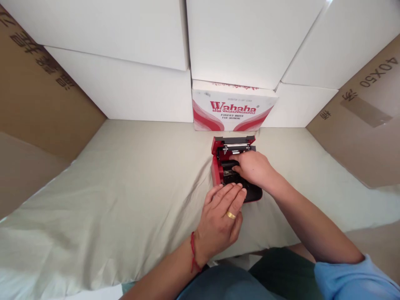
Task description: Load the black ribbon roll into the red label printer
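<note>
A small red-and-black device [215, 171] sits on the cloth with its lid [234, 140] raised at the back. Inside the lid runs a shiny metal bar. My right hand [254, 167] reaches into the device from the right, thumb and finger closed around the right end of a black roller [229, 164]. My left hand [221, 212] lies over the near edge of the device, fingers stretched out side by side and resting on it. A gold ring and a red cord bracelet are on that hand and wrist. The device's near interior is partly hidden by both hands.
A white Wahaha carton [233, 110] stands just behind the device, against stacked white boxes [125, 85]. Brown cardboard boxes flank the surface at left [40, 96] and right [359, 121]. A creased pale cloth [125, 179] covers the surface.
</note>
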Demonstrator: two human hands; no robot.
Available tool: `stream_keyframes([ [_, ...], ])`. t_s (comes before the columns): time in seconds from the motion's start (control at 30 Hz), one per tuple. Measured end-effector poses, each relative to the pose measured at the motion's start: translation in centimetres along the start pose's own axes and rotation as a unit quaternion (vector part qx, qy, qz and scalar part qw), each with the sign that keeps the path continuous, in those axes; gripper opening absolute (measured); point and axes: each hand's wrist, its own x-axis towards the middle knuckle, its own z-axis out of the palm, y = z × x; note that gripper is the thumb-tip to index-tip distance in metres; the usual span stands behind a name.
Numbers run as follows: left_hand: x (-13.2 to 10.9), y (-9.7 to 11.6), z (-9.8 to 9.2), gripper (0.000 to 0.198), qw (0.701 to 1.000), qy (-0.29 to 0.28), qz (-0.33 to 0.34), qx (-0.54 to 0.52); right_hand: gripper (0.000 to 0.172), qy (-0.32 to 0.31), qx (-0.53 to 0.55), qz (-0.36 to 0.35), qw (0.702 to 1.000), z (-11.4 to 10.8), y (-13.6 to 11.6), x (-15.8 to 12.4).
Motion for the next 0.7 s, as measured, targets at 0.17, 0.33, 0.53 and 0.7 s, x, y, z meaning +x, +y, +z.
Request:
stream_keyframes([
  [0.17,0.3,-0.3,0.0,0.066,1.0,0.001,0.001,0.028,0.04,0.021,0.051,-0.012,0.998,0.8,0.7,-0.3],
  [0.33,0.3,-0.3,-0.1,0.049,0.999,0.005,0.012,0.046,0.024,0.216,0.263,-0.169,0.925,3.3,2.4,-5.0],
  [0.53,-0.3,-0.4,-0.5,0.046,0.999,0.044,-0.022,0.011,0.03,0.344,0.212,-0.281,0.87,8.4,3.1,-10.8],
  [0.7,0.2,-0.5,-0.9,0.035,0.997,0.061,-0.044,0.012,0.035,0.352,0.196,-0.28,0.872,11.0,4.2,-11.2],
])
